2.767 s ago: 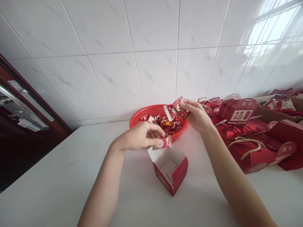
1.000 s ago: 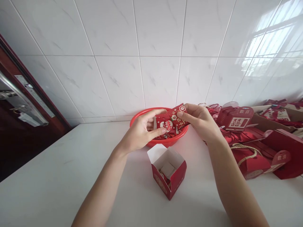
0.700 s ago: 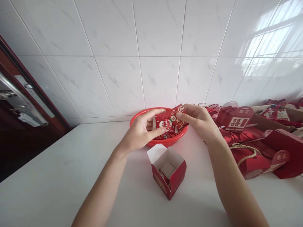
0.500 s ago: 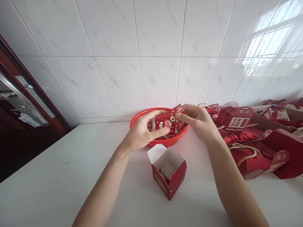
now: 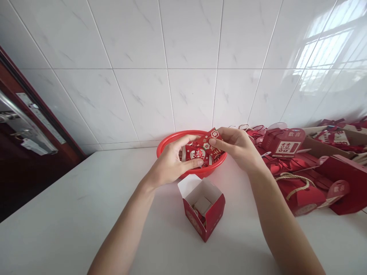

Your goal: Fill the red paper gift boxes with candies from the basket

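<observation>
Over the basket, my left hand (image 5: 169,162) curls its thumb and fingers around a red candy packet (image 5: 197,153) with a white printed patch. Between the thumb and fingers of my right hand (image 5: 236,147) is a red packet printed with white flowers (image 5: 207,146), close beside the first. A red plastic basket (image 5: 197,173) sits under both hands, with more wrapped pieces partly hidden inside. Nearer to me stands a small red gift box (image 5: 215,215), its white-lined flap raised; a pale square piece and some red items lie within.
At the right, several red gift boxes (image 5: 286,143) with printed characters are piled up, one with a rope handle (image 5: 299,181). A cardboard carton (image 5: 321,147) stands behind them. White tiles back the white tabletop (image 5: 94,214); a dark red door (image 5: 20,160) is at the left.
The flower-printed packet has shifted slightly left and down in my right hand. The red candy packet in my left hand sits a little lower. The gift box stays in place.
</observation>
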Demonstrator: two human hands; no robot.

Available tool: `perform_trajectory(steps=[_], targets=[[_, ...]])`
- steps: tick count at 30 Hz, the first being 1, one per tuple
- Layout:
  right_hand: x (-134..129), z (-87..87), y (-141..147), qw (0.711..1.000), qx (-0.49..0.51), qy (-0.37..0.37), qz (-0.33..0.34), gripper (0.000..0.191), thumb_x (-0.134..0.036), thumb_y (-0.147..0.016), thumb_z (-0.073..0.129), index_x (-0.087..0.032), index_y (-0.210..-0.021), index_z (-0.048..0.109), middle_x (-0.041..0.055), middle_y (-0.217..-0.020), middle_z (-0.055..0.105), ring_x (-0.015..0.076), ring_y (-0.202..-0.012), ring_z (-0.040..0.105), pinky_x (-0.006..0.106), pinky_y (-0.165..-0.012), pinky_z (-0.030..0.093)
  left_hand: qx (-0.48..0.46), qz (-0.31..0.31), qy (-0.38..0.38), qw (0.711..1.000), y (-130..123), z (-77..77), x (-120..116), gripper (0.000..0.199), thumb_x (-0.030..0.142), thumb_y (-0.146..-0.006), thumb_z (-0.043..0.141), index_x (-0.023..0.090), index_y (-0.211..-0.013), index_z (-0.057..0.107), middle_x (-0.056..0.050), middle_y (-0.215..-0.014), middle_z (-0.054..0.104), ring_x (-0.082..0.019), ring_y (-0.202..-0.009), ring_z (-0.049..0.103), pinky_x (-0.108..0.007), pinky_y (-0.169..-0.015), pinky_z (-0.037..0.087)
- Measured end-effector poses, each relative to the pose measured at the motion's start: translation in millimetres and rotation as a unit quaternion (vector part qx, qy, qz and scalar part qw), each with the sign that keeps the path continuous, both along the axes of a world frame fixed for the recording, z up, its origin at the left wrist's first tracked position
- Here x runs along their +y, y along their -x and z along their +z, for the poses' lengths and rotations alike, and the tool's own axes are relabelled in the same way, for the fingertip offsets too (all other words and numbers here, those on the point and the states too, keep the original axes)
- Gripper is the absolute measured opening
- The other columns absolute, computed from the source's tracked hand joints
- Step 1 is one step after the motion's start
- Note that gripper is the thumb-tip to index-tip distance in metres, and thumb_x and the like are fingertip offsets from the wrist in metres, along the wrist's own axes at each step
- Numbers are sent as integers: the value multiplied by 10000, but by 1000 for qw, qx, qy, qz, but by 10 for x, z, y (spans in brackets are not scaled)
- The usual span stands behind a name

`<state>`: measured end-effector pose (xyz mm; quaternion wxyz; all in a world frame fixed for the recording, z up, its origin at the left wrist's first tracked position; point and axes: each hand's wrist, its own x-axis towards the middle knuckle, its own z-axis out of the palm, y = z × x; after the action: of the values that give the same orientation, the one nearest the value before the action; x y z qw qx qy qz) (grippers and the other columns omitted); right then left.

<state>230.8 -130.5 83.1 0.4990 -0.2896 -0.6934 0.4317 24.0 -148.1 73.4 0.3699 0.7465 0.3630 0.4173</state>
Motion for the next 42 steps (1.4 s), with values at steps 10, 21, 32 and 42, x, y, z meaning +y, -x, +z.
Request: perform_trajectory(steps=[10, 21, 32, 42], targets=[[-16, 15, -7, 999, -27, -16, -28, 247, -410, -848, 719, -173, -795, 680, 24, -739, 672, 146, -665, 585, 266, -597, 469, 25, 20, -29, 999, -16, 5, -20, 430, 379, -804, 763, 241, -1198, 662, -54, -1201, 706, -258, -1039, 690, -360, -886, 563], [19, -33, 12, 993, -98, -63, 2, 312, -475, -879, 677, -171, -806, 665, 10, -737, 610, 136, -664, 530, 266, -563, 407, 59, 27, -61, 996, -18, 19, 4, 394, 496, -943, 555, 195, -689, 564, 30, -629, 482, -113, -561, 429, -253, -521, 335], [73, -68, 8, 999, -22, 2, 36, 378, -483, -744, 821, -167, -907, 694, 52, -848, 730, 184, -785, 681, 298, -701, 563, -20, 97, -106, 989, 20, 44, 43, 439, 464, -952, 552, 191, -645, 396, 35, -631, 312, -106, -574, 291, -242, -523, 288], [59, -29, -39, 998, 3, 11, 58, 314, -421, -771, 814, -168, -691, 646, 28, -658, 697, 138, -572, 642, 277, -568, 534, -16, 72, -67, 995, 88, 13, 90, 366, 504, -919, 586, 173, -792, 676, -13, -766, 629, -160, -722, 557, -263, -661, 453]])
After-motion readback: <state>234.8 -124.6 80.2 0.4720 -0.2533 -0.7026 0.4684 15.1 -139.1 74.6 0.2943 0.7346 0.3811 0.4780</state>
